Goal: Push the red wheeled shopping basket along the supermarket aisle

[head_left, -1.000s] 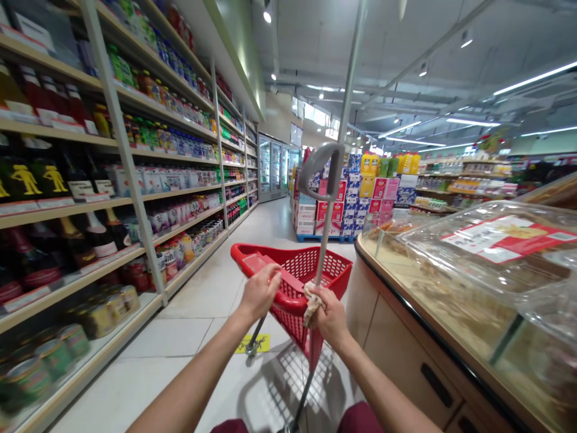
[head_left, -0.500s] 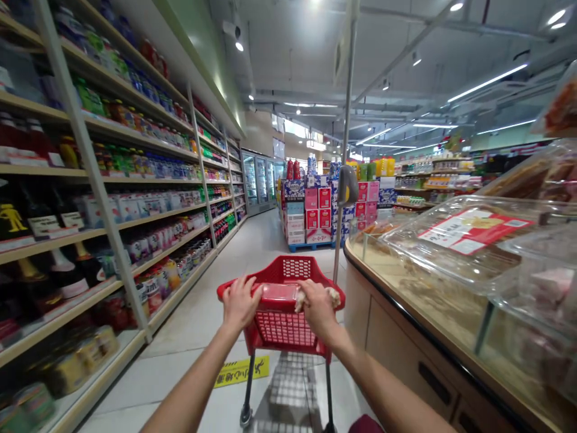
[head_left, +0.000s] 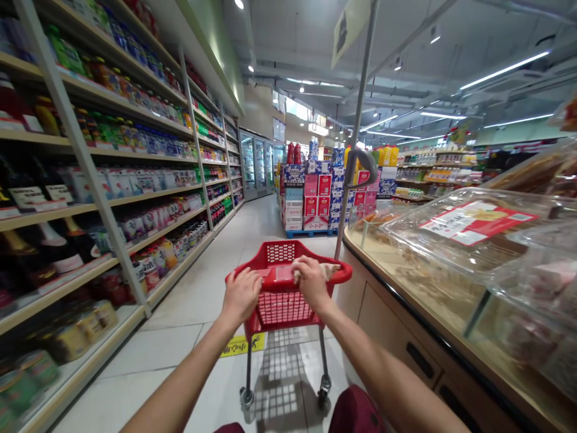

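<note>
A small red shopping cart (head_left: 288,310) with a lattice basket stands right in front of me on metal legs with casters. My left hand (head_left: 243,293) is closed around the left end of its red handle. On the right part of the handle, my right hand (head_left: 312,282) is closed on a pale, crumpled cloth (head_left: 331,270) and presses it against the bar. The cloth pokes out on both sides of the fingers; the rest is hidden under my palm. Only part of the basket's inside is visible.
Tall shelves (head_left: 148,144) of bottles and cans line the left. A wooden counter (head_left: 383,307) with clear plastic boxes (head_left: 478,222) runs along the right, near a metal pole (head_left: 356,120). Stacked cartons (head_left: 311,201) stand ahead. A yellow floor sticker (head_left: 243,344) lies below the cart.
My right hand has slid slightly left along the handle with the cloth. The cart has turned a little, its right end swinging outward. The view has tilted down somewhat.
</note>
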`<action>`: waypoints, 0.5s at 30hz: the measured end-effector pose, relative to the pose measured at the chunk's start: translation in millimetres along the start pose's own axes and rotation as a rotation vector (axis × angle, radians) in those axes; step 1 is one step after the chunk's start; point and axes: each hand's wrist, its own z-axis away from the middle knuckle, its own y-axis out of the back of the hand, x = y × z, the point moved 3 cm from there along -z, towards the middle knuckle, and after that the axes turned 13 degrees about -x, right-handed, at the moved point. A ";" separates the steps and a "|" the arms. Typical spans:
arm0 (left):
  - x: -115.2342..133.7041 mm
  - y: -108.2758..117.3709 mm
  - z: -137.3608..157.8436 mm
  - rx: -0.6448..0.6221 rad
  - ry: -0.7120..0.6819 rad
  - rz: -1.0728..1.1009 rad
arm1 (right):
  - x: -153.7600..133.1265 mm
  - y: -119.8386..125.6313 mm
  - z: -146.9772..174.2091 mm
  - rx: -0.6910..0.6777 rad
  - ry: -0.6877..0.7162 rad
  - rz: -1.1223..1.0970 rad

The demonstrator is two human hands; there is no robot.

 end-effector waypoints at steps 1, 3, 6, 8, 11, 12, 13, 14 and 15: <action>-5.7 1.0 1.0 0.015 0.014 0.009 | 12.0 11.2 2.2 0.002 -0.011 0.060; -10.2 0.7 2.3 0.056 0.049 0.041 | 27.2 22.6 6.2 0.060 -0.065 0.146; -1.5 -3.5 0.6 0.085 0.038 0.087 | 8.5 -4.6 6.5 0.044 -0.041 0.180; 4.6 -5.2 -1.5 0.073 0.025 0.105 | -18.6 -35.0 4.0 -0.089 0.089 0.143; 4.0 -3.8 -3.5 0.023 0.019 0.101 | -30.6 -42.9 3.4 -0.223 0.205 0.137; 1.8 -2.8 -3.6 0.006 0.019 0.095 | -22.5 -31.9 4.7 -0.211 0.179 0.168; -0.7 -1.8 -3.5 -0.005 0.021 0.088 | -10.1 -16.5 6.7 -0.171 0.124 0.205; -2.9 -0.9 -3.2 -0.007 0.025 0.083 | 3.6 -0.2 9.0 -0.115 0.053 0.239; -4.5 -0.2 -2.8 0.000 0.028 0.079 | 15.9 13.8 11.4 -0.051 -0.026 0.263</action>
